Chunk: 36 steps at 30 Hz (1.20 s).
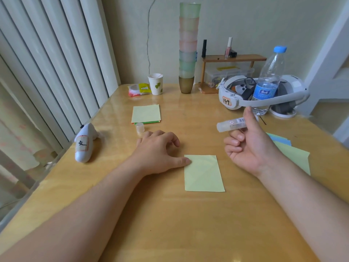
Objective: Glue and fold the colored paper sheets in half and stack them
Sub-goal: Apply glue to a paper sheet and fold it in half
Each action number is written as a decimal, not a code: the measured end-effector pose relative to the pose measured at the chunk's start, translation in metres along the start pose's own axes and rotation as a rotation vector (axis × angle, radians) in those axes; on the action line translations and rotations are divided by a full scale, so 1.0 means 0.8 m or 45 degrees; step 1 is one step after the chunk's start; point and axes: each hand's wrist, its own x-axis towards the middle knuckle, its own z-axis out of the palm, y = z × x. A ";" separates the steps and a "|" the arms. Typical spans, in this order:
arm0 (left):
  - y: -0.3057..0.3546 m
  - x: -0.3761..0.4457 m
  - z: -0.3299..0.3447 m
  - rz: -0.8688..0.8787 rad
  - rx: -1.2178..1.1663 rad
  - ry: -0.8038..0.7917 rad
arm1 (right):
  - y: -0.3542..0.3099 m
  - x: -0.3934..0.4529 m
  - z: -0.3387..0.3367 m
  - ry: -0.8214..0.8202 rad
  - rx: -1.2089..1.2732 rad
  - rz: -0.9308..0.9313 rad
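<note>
Bright, soft daylight throughout, strongest from the vertical blinds (56,63) at left. Pale glare across the glossy surface (170,224), with a faint reflection beneath the paper cup (155,84). Only weak, diffuse shadows under both forearms. Wide-angle bending at the edges, the blinds bowed and forearms stretched. Sharp in the middle, slightly soft toward the corners.

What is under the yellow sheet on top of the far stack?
Beneath the top yellow sheet of the stack, only thin green and orange edges peek out along its near side. How many sheets lie there cannot be told; the yellow one covers them.
</note>
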 end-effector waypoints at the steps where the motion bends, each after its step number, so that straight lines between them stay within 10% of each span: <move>1: 0.000 0.000 0.000 0.000 -0.002 0.003 | -0.002 -0.001 0.004 0.002 -0.023 0.008; 36: -0.003 0.006 0.002 0.068 0.064 -0.010 | 0.045 0.015 0.024 -0.129 -1.202 -0.606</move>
